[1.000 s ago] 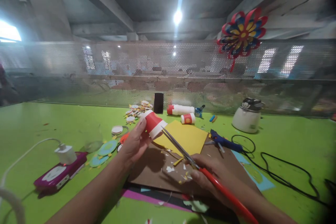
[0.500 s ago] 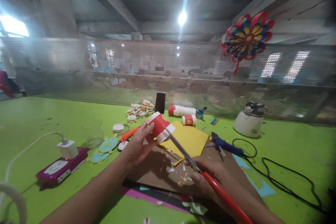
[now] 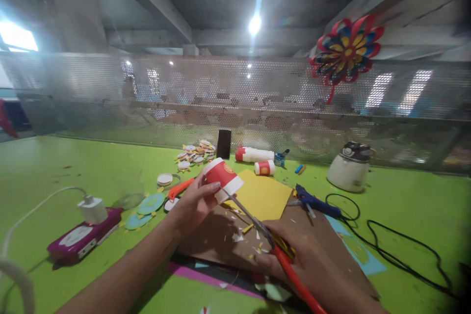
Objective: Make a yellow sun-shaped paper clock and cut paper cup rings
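Note:
My left hand (image 3: 196, 203) grips a red and white paper cup (image 3: 222, 174), tilted on its side over the work board. Closed around the orange-red handles of a pair of scissors (image 3: 253, 221) is my right hand (image 3: 290, 250). The blade tips reach the cup's white part, close to my left thumb; whether they cut into it cannot be made out. Beneath both hands lies a brown board (image 3: 217, 240) strewn with small white and yellow scraps. A sheet of yellow paper (image 3: 263, 194) rests on the board behind the scissors.
A blue glue gun (image 3: 318, 203) with a black cord lies at the right. Another paper cup (image 3: 265, 168), stacked cups (image 3: 254, 155) and a dark phone (image 3: 223, 144) are behind. Small paper discs (image 3: 195, 153) are piled back left. A purple power strip (image 3: 84, 236) sits at the left.
The cup has turned slightly in my left hand, showing more of its yellow emblem. My right hand and the scissors have shifted left, with the blade tips now lower on the cup.

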`<state>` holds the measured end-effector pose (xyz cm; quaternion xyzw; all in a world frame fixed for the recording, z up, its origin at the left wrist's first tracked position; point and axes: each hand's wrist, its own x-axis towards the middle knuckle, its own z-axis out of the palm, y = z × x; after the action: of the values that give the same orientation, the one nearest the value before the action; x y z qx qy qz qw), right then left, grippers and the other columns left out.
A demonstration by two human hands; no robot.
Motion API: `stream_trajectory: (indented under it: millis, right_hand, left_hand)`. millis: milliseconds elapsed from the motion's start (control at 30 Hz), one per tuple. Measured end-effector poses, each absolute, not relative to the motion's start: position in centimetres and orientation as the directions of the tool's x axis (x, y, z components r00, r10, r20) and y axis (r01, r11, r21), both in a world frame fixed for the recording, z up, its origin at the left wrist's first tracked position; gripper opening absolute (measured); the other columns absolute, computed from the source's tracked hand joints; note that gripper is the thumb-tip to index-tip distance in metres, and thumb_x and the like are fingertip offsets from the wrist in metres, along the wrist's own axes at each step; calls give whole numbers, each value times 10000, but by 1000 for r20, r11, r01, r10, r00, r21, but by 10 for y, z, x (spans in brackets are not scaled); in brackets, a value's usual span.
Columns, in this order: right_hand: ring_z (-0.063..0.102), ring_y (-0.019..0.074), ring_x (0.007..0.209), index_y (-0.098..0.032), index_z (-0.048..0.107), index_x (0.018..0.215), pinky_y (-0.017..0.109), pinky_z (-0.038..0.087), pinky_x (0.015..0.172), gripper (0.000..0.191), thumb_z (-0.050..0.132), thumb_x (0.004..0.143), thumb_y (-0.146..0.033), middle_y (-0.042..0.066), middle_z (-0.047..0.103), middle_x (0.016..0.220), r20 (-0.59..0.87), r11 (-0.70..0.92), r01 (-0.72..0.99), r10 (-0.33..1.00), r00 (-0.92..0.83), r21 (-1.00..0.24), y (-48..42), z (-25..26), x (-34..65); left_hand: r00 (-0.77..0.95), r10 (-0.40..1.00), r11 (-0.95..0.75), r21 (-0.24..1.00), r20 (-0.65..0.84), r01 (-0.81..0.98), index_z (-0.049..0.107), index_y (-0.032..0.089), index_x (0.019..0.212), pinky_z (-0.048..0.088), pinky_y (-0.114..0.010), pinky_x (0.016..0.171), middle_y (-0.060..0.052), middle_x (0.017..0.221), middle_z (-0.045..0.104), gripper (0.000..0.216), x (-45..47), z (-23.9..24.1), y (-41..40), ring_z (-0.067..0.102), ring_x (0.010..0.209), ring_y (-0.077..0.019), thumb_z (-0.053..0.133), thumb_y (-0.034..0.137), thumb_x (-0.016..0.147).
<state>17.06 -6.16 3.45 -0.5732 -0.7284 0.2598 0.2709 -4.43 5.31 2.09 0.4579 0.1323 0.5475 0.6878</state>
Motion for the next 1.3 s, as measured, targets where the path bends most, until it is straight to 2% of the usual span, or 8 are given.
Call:
stream_trajectory:
  millis: [167,267,500,633,800,1000,1300]
  right_hand:
    - [631,231,830,-129,605,1109,313,496,712,406,471,895,-447,107,691,932,115,307,606,935,-335,-734,-59,36,175]
    - [621,209,826,-142,604,1096,295,488,718,402,424,924,-457,103,683,941,163,373,556,906,-391,-742,-59,37,176]
    - [555,144,683,-177,618,1066,231,445,601,401,392,955,-489,59,644,830,246,432,496,885,-396,-753,-57,25,178]
    - [524,132,632,-179,610,1083,225,426,569,423,400,946,-519,46,623,787,257,431,481,886,-386,-764,-56,21,180]
    - [504,134,629,-168,611,1059,231,418,558,470,396,930,-565,45,608,770,201,371,483,908,-368,-793,-58,24,178]
    - [532,153,674,-169,618,1062,249,430,603,466,394,930,-556,52,639,801,204,345,541,931,-304,-767,-62,29,175]
    - [527,164,691,-169,609,1049,254,420,608,455,352,944,-529,67,648,834,143,347,608,922,-359,-714,-62,35,178]
  left_hand:
    - [382,854,-34,771,353,-636,468,206,1356,542,-425,881,-116,1121,677,564,-43,21,53,651,1005,-262,650,147,825]
    - [391,854,-23,777,342,-629,475,199,1352,536,-407,899,-124,1154,671,545,-42,21,52,658,1008,-256,650,158,838]
    - [379,868,-17,781,322,-624,485,226,1341,536,-445,911,-116,1186,657,549,-37,16,51,648,1049,-271,680,169,830]
    - [362,875,-28,782,320,-622,489,229,1335,535,-458,913,-115,1189,650,558,-36,17,49,640,1053,-267,698,173,820]
    - [341,880,-66,795,332,-603,497,215,1328,531,-431,925,-125,1204,645,591,-35,18,47,631,1077,-272,733,175,789]
    - [319,896,-60,796,309,-603,493,240,1329,542,-436,913,-113,1219,640,630,-33,18,47,617,1107,-287,762,181,761]
    - [328,905,-27,807,270,-590,500,248,1325,531,-435,931,-110,1227,642,662,-32,23,44,608,1131,-293,790,177,733]
